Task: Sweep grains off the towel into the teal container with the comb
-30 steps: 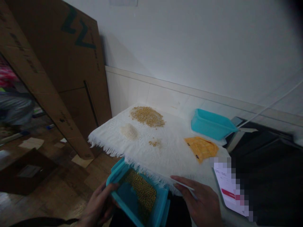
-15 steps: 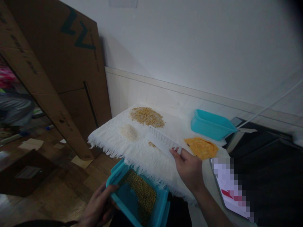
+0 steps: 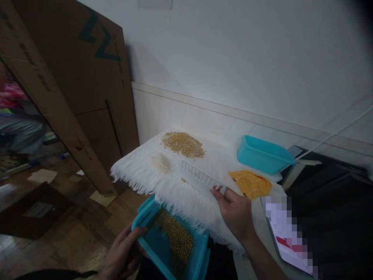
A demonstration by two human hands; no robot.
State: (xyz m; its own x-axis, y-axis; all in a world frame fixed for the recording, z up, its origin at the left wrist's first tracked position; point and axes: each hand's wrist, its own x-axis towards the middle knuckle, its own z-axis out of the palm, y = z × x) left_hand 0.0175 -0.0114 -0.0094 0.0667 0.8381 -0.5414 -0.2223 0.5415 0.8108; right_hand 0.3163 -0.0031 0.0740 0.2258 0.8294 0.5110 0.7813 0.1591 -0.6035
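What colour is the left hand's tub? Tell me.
Turquoise; the tub shows best in the head view.

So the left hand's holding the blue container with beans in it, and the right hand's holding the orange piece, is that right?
Not quite: the head view shows the right hand holding a white slotted strip, not the orange piece. The left hand does hold the blue container with beans in it.

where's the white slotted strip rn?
Head view, near centre: the white slotted strip is in the right hand, slanting over the white cloth. Its far end is right of the pale grain pile and below the bean pile.
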